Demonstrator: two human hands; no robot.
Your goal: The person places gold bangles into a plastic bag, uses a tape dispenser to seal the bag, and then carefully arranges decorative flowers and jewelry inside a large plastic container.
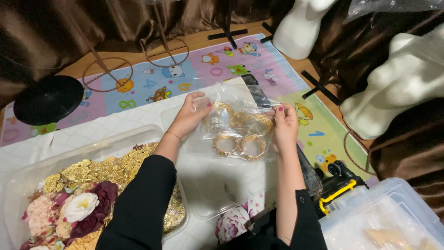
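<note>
Both hands hold a clear bag [240, 127] of gold bangles [239, 144] up over an empty clear tub [217, 185]. Left hand [192, 115] has its grip pinched on the bag's left edge. Right hand [284, 125] has its grip pinched on the right edge. Another tub [27, 171] with gold bits and flowers [78, 208] sits near the left arm.

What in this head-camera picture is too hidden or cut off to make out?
- Clear bag: whether sealed; glare and both hands hide its edges.
- Gold bangles: exact count; they overlap.
- Left hand palm: faces away.
- Flower box: cut by the bottom edge and covered by the left sleeve.
- Right-hand bin: contents blurred.
</note>
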